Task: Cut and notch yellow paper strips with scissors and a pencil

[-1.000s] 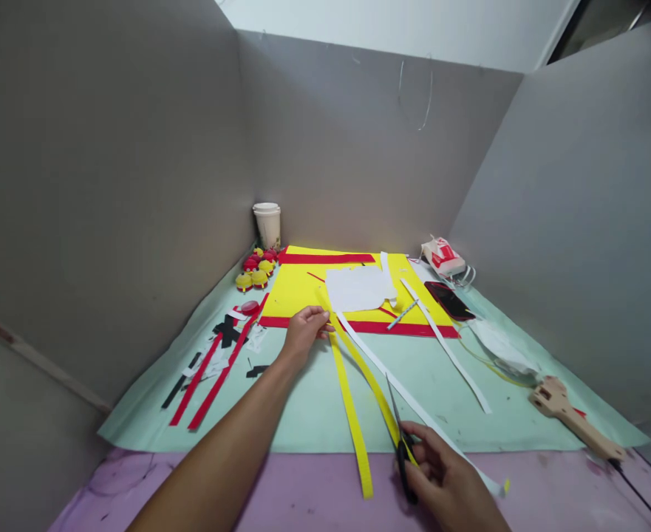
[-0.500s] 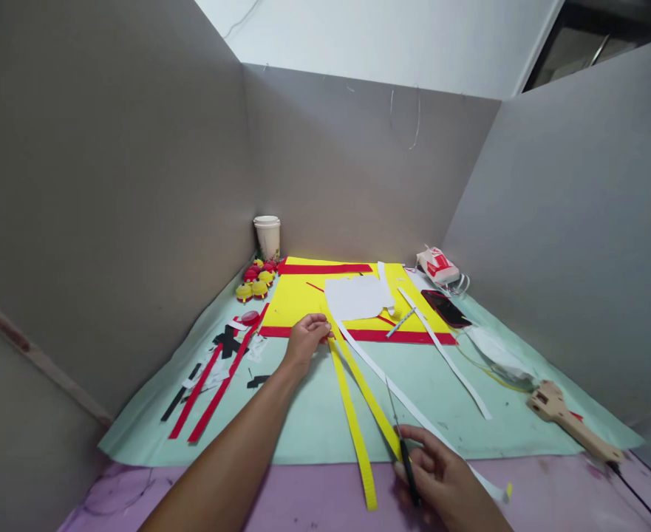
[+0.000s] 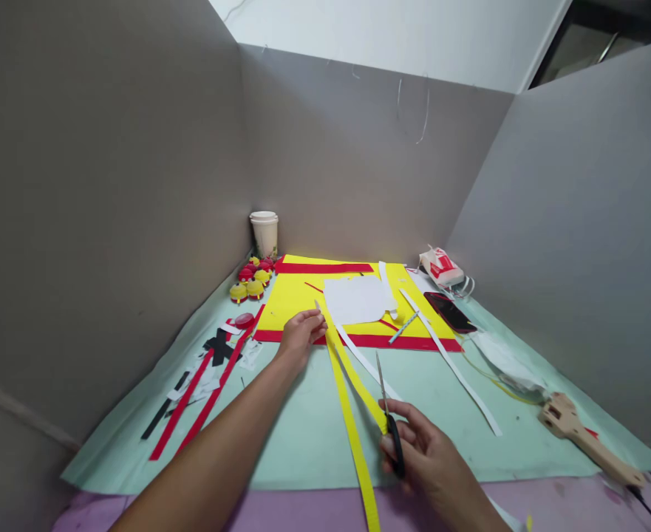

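Grey walls (image 3: 347, 162): plain panels closing in the far side, the left and the right of the workspace.
Purple table (image 3: 297, 513): bare along its near edge, covered beyond that by a pale green cloth or sheet (image 3: 297, 451).
Yellow sheet (image 3: 289, 292): flat, with red bands along its near and far edges, lying at the back of the cover under a piece of white paper (image 3: 355, 299).
Left hand (image 3: 301, 336): thumb and fingers pinched where two long, narrow yellow strips (image 3: 351, 428) meet, over the sheet's near edge.
Right hand (image 3: 422, 443): curled round black-handled metal scissors (image 3: 396, 443) and apparently pinching one strip's near end too.
Yellow strips: one runs out of view past the table's near edge; the other bows slightly between the hands.
Beige glue-gun-like tool (image 3: 588, 436): well apart, at the right.
Scissors: slim blades pointing up and away, seemingly together, beside the strip.
Red and yellow round pieces (image 3: 239, 293): clustered at the far left.
Strip end: the step in hand looks like lining up this strip; any cut would call for a steady left pinch and the blades opened and turned across it.
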`<state>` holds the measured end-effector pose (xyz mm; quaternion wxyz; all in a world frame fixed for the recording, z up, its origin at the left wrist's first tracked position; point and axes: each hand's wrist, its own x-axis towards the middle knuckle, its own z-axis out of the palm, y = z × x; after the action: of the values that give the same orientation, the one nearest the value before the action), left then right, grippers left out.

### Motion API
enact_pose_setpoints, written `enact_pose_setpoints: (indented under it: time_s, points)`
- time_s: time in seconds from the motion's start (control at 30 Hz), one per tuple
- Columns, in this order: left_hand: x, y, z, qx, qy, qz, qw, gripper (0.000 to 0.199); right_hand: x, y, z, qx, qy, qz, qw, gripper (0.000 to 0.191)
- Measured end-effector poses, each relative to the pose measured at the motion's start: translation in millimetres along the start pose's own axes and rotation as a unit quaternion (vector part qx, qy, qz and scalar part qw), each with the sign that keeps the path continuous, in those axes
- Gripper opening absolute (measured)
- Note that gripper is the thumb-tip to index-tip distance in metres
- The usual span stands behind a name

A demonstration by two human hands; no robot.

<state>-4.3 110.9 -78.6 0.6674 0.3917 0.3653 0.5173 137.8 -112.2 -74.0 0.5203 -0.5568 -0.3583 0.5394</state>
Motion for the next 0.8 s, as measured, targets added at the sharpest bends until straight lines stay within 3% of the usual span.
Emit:
enact_pose_setpoints:
  time_s: [0.27, 0.43, 0.63, 0.8]
  points:
    - [-5.3, -1.0, 1.9, 0.001, -0.058, -0.065, 0.996, 0.011, 8.3, 15.0, -3.2, 0.019, 0.002, 0.022, 1.0, 0.061]
    - [-15.6, 4.1, 8.6, 0.033, -0.101, -0.11, 0.988, 0.025, 11.2, 22.7, -4.4, 0.027, -0.005, 0.027, 0.999, 0.065]
    - [-25.0, -0.3, 11.6, 0.067, -0.163, -0.137, 0.975, 0.023, 7.2, 20.4, -0.3, 0.031, 0.023, 0.015, 0.999, 0.067]
    - [-25.2, -1.7, 10.9, 0.073, -0.17, -0.138, 0.973, 0.023, 7.3, 19.2, -2.4, 0.029, 0.01, 0.023, 0.999, 0.07]
